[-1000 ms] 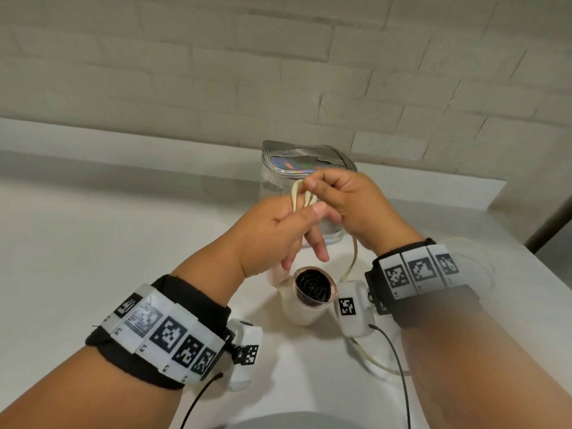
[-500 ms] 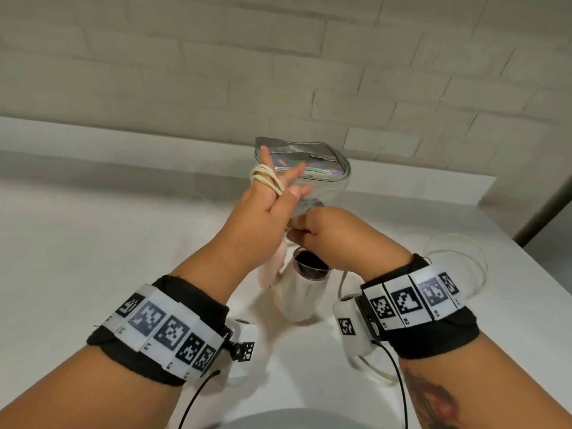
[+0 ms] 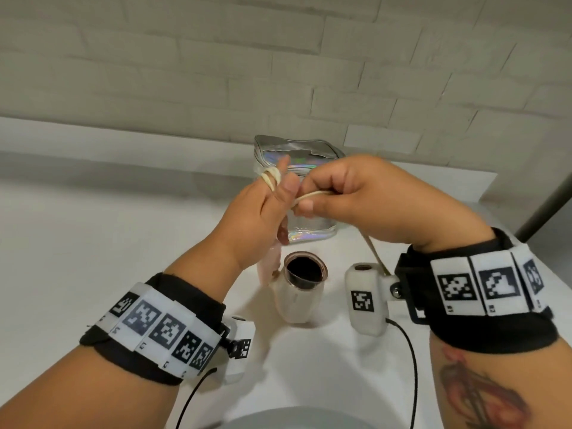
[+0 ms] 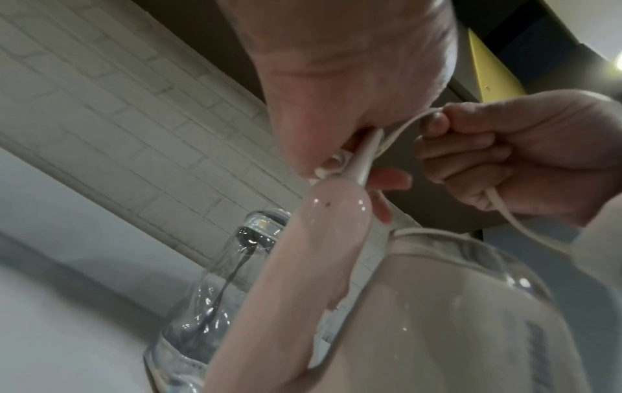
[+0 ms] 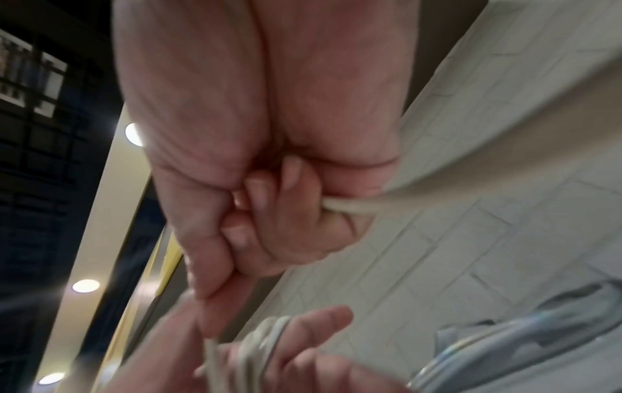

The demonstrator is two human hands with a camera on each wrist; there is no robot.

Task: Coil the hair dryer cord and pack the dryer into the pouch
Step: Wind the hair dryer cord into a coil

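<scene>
Cream cord (image 3: 272, 180) is wound round the upright fingers of the left hand (image 3: 257, 212), left of centre; its lower fingers curl on the cord's stem. Hair dryer (image 3: 297, 301) stands lower centre on the white table (image 3: 93, 243), mouth up, with the pouch (image 3: 309, 235) behind it. Right hand (image 3: 356, 196), fisted, pinches the cord taut.

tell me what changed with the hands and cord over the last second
The right hand dipped toward the hair dryer, then came back up beside the left hand, gripping the cord. The left hand's fingers straightened, with cord loops now wound round them. The hair dryer and pouch stayed put.
</scene>
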